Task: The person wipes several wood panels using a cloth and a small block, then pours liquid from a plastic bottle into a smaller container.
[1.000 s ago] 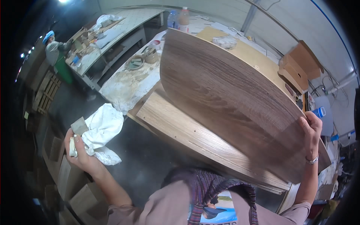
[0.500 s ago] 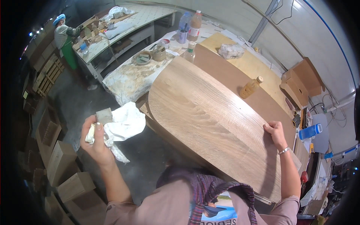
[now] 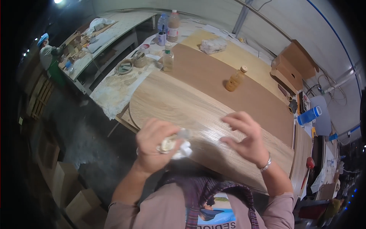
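A wood-grain panel [image 3: 167, 95] with a rounded left end lies before me on the bench. Over its near left part my left hand [image 3: 154, 143] is closed round a crumpled white cloth [image 3: 184, 150] and a small grey block [image 3: 185, 133]; motion blurs them. Farther right, my right hand [image 3: 248, 137] hovers over the panel with fingers spread and nothing in it. Beyond the panel, a small bottle of yellowish liquid [image 3: 236, 79] stands on a brown board [image 3: 206, 68]. A clear bottle with a green-banded neck [image 3: 167, 59] stands by the panel's far left side.
At the back left are a bowl [image 3: 124, 67], a jar [image 3: 139, 60] and two larger bottles. A wrapped white bundle [image 3: 213, 45] and an open cardboard box [image 3: 293, 68] sit farther back. Wooden pieces [image 3: 82, 206] stand at lower left. A co-worker [image 3: 51, 57] stands at another table.
My right hand has let go of the panel's edge and opened; the panel now lies lower and flat. My left hand has swung right, over the panel, with the cloth and block.
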Tool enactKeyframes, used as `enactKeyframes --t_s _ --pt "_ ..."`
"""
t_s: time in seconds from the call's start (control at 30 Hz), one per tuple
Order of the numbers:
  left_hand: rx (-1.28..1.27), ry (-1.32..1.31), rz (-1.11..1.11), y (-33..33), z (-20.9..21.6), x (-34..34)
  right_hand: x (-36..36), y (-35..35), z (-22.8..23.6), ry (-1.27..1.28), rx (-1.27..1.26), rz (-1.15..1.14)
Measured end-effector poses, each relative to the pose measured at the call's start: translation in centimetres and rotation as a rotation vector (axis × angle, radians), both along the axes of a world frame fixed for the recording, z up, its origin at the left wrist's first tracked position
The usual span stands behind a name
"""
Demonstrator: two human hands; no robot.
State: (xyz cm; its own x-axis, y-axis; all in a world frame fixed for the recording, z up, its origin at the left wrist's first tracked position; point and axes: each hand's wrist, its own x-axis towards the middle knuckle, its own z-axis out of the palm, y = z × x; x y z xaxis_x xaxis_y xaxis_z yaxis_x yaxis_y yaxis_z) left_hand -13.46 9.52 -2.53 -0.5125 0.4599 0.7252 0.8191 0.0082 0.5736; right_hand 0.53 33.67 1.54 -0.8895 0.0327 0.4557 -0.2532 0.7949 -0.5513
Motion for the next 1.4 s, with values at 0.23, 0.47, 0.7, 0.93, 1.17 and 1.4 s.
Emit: enactKeyframes --t_s 0.23,0.47,0.7,0.93,1.17,1.4 --pt "-0.092 0.117 -0.15 3.8 -0.2 2.7 -0.3 -1.8 -1.6 -0.065 0.029 0.154" --pt "-0.256 0.092 -0.081 2.4 -1.5 0.7 -3.5 4.0 -7.6 0.027 -0.723 -0.257" --pt "-0.557 0.221 -0.157 1.5 -7.0 -10.8 -11.8 4.1 -12.1 0.076 -0.904 -0.433" --pt "-0.351 0.025 0.153 -7.0 -9.5 -29.8 -18.3 0.7 -11.7 0.002 -0.628 -0.689" --pt "-0.312 -0.373 -0.125 -6.1 -15.3 -32.5 -19.3 -1.0 -11.8 0.07 -0.6 -0.806" --pt "-0.165 -0.126 -0.37 -2.8 -8.0 -32.8 -26.2 -7.9 -7.0 0.093 -0.054 -0.554"
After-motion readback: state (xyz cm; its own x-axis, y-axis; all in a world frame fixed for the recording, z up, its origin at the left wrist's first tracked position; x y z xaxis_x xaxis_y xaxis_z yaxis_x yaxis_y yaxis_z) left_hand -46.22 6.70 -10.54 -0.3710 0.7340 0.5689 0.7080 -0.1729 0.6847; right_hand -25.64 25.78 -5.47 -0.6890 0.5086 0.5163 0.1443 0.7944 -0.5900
